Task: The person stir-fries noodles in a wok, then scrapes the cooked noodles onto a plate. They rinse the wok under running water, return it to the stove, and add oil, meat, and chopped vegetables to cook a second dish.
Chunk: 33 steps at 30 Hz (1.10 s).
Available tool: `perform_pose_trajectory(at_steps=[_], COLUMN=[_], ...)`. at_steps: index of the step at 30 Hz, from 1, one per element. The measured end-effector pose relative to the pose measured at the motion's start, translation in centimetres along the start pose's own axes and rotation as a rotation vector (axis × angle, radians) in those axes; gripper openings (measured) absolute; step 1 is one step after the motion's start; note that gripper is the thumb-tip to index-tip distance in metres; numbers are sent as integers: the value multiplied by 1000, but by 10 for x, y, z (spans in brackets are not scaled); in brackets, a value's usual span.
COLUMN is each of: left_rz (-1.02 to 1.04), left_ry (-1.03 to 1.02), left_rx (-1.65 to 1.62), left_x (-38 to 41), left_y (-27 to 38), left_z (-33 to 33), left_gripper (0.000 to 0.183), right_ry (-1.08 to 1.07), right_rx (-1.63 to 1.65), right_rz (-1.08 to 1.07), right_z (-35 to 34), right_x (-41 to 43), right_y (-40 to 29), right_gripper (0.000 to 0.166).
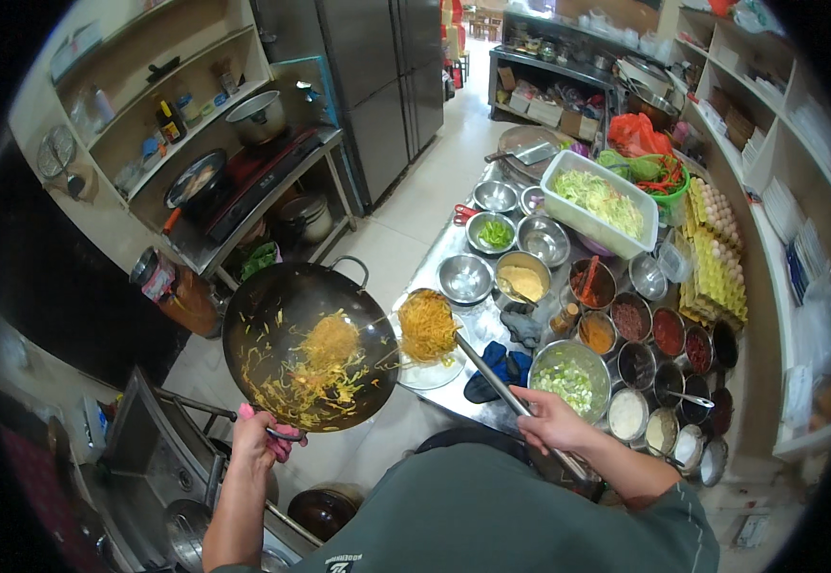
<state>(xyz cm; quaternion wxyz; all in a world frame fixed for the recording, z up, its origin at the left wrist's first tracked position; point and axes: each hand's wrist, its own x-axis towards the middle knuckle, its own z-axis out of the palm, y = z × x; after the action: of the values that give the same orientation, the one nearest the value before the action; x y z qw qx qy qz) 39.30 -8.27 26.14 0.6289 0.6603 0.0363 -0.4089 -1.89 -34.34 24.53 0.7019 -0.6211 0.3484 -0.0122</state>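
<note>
My left hand (256, 435) grips the near loop handle of a large dark wok (265, 301) through a pink cloth (281, 447). Fried noodles (333, 340) with vegetable shreds lie in the wok, which is held off the stove beside the table. In my right hand (548, 419) is the long metal handle of a ladle (491, 376). Its bowl end is hidden under a heap of noodles (426, 326), above a white plate (433, 376) at the table's left edge. A few noodle strands stretch between the wok and the heap.
Steel bowls (466, 278), a bowl of chopped scallions (569, 379) and several seasoning pots (668, 329) crowd the steel table (430, 258). Behind them stand a tub of shredded vegetables (602, 204) and egg trays (713, 279). A cooktop (261, 186) bears two pans at left; a sink (150, 458) is lower left.
</note>
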Motion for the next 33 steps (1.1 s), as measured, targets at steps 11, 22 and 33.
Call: perform_pose_trajectory(at_steps=[11, 22, 33], left_rz=[16, -21, 59], left_ry=[94, 37, 68], left_rx=[-71, -20, -78], left_x=[-30, -49, -32], left_y=[3, 9, -6], left_z=[12, 17, 7], left_gripper=[27, 7, 26], right_ry=[317, 73, 123], right_rx=[-914, -1287, -1668], right_rz=[-462, -784, -738], right_z=[-25, 29, -114], right_x=[42, 149, 92], right_y=[73, -10, 25], right_gripper=[61, 73, 77])
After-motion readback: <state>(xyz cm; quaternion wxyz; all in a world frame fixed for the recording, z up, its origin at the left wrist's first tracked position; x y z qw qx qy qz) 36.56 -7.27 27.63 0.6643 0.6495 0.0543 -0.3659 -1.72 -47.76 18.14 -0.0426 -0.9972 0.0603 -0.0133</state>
